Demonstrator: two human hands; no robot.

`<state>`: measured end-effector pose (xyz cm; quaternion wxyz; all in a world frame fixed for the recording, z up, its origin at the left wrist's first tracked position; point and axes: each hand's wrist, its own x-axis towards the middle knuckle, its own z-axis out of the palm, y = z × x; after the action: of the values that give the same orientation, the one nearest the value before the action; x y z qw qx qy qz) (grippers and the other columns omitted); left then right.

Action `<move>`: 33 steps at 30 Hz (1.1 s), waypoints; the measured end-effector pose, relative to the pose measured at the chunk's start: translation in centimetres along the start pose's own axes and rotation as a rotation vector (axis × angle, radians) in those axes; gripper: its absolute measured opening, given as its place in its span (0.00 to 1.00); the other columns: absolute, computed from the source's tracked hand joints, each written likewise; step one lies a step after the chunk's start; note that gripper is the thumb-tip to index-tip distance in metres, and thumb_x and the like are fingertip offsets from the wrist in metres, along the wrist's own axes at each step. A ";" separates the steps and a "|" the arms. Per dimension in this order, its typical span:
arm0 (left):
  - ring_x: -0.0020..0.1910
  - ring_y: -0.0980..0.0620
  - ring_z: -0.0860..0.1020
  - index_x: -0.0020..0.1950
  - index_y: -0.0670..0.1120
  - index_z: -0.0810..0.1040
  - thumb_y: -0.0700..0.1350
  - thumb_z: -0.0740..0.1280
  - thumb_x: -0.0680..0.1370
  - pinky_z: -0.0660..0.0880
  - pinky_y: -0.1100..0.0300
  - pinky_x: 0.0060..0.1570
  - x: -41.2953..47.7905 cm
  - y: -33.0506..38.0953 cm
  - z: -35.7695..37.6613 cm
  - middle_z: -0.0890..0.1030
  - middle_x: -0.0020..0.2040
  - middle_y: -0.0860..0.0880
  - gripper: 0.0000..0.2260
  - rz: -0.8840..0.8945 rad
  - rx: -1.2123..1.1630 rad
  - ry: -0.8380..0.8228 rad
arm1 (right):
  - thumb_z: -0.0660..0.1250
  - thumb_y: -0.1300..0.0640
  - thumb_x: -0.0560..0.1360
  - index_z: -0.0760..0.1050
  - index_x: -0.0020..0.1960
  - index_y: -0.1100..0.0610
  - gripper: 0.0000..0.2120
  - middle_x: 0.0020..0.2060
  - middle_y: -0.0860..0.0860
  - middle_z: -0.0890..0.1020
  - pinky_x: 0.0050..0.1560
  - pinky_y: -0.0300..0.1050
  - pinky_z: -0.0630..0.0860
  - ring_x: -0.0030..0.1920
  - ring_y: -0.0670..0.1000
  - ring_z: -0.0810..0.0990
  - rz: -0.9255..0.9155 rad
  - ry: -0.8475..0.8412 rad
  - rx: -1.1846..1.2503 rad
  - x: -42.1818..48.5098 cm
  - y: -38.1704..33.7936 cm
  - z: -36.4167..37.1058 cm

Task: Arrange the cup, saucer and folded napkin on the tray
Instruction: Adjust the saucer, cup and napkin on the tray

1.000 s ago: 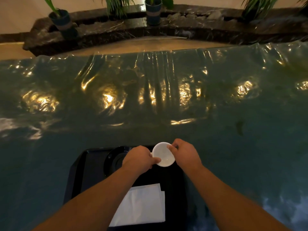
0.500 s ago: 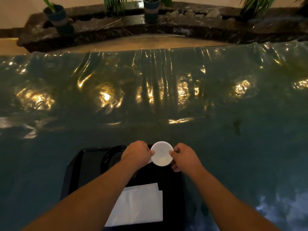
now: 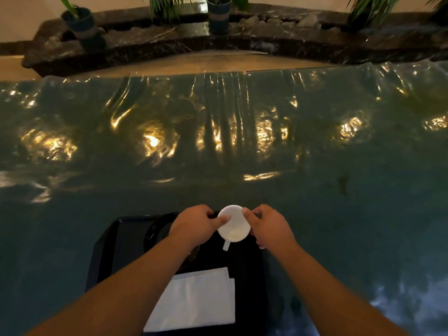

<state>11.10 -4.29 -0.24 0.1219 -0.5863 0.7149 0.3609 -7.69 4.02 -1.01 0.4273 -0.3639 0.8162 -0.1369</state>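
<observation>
A small white cup (image 3: pixel 234 226) sits at the far right part of the black tray (image 3: pixel 109 246), its handle pointing toward me. My left hand (image 3: pixel 194 226) pinches the cup's left rim with thumb and fingers. My right hand (image 3: pixel 269 226) holds the right rim. A dark saucer (image 3: pixel 157 229) lies on the tray to the left of the cup, mostly hidden under my left hand and forearm. A folded white napkin (image 3: pixel 198 301) lies flat on the near part of the tray, partly under my left arm.
The tray rests on a table covered in wrinkled, shiny dark plastic (image 3: pixel 242 141). Beyond the table's far edge runs a dark marble ledge (image 3: pixel 169 42) with potted plants (image 3: pixel 82 23) and stones.
The cup has turned so its handle now shows, pointing toward me. Both hands stayed on its rim, shifting slightly; the view has drifted a little.
</observation>
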 end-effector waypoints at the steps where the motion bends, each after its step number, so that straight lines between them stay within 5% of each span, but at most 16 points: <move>1: 0.34 0.53 0.83 0.46 0.53 0.84 0.71 0.63 0.75 0.83 0.50 0.39 0.2 0.1 -0.1 0.84 0.36 0.51 0.23 0.001 -0.027 -0.006 | 0.65 0.41 0.81 0.75 0.51 0.50 0.12 0.41 0.52 0.84 0.32 0.48 0.85 0.36 0.52 0.85 0.009 -0.025 0.019 -0.3 0.3 0.1; 6: 0.32 0.51 0.85 0.49 0.49 0.83 0.58 0.67 0.80 0.85 0.49 0.42 0.5 0.7 0.4 0.85 0.35 0.49 0.13 -0.058 -0.090 -0.057 | 0.67 0.53 0.82 0.77 0.52 0.54 0.04 0.41 0.56 0.86 0.37 0.52 0.87 0.36 0.54 0.87 0.071 -0.114 0.264 -0.3 1.1 0.4; 17: 0.32 0.50 0.84 0.41 0.49 0.83 0.64 0.70 0.76 0.85 0.52 0.39 -0.4 -0.2 1.5 0.86 0.36 0.50 0.18 -0.107 -0.168 -0.041 | 0.67 0.52 0.81 0.78 0.50 0.51 0.04 0.39 0.57 0.85 0.35 0.52 0.86 0.33 0.54 0.85 0.001 -0.099 0.089 1.6 -0.6 -0.6; 20: 0.38 0.54 0.81 0.46 0.51 0.82 0.70 0.68 0.73 0.79 0.55 0.40 -1.5 -1.5 1.6 0.83 0.39 0.53 0.22 -0.073 -0.095 0.100 | 0.65 0.46 0.82 0.77 0.55 0.51 0.09 0.46 0.54 0.84 0.42 0.55 0.85 0.40 0.53 0.84 -0.074 -0.023 -0.142 0.9 -0.8 -0.5; 22: 0.44 0.55 0.80 0.55 0.54 0.79 0.72 0.67 0.72 0.79 0.55 0.43 -3.0 -3.2 1.5 0.81 0.47 0.55 0.24 -0.033 -0.118 0.278 | 0.63 0.42 0.81 0.73 0.68 0.49 0.19 0.60 0.52 0.81 0.48 0.52 0.81 0.53 0.54 0.82 -0.181 0.093 -0.312 -0.3 -1.0 -0.2; 25: 0.62 0.46 0.75 0.68 0.52 0.72 0.74 0.66 0.69 0.76 0.49 0.58 -5.1 -6.5 2.1 0.74 0.65 0.49 0.36 0.026 0.048 0.498 | 0.68 0.36 0.76 0.57 0.81 0.47 0.40 0.73 0.49 0.69 0.56 0.54 0.78 0.68 0.56 0.73 -0.347 0.118 -0.388 -2.4 -1.6 1.2; 28: 0.80 0.40 0.54 0.83 0.50 0.50 0.80 0.63 0.64 0.58 0.40 0.76 -6.0 -8.7 2.7 0.49 0.84 0.44 0.57 -0.146 0.146 0.289 | 0.73 0.34 0.71 0.46 0.83 0.44 0.51 0.78 0.47 0.61 0.60 0.55 0.78 0.70 0.56 0.69 -0.401 0.056 -0.495 -3.2 -2.0 3.1; 30: 0.82 0.39 0.44 0.83 0.48 0.38 0.81 0.64 0.61 0.51 0.36 0.78 -6.1 -9.6 2.9 0.36 0.83 0.45 0.64 -0.213 0.138 0.149 | 0.74 0.37 0.72 0.45 0.83 0.45 0.52 0.78 0.49 0.60 0.60 0.53 0.79 0.69 0.56 0.70 -0.377 0.050 -0.551 -3.1 -2.3 3.8; 33: 0.82 0.38 0.42 0.82 0.46 0.35 0.77 0.70 0.61 0.50 0.37 0.79 -5.8 -10.3 3.1 0.33 0.82 0.45 0.67 -0.202 0.181 0.095 | 0.76 0.38 0.72 0.49 0.83 0.47 0.51 0.75 0.50 0.65 0.60 0.54 0.79 0.67 0.56 0.74 -0.323 0.050 -0.554 -2.4 -2.6 3.9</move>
<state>21.50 1.57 -2.83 0.1762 -0.6582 0.6870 0.2527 -2.44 4.32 -0.52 0.2648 -0.5879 0.7642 0.0154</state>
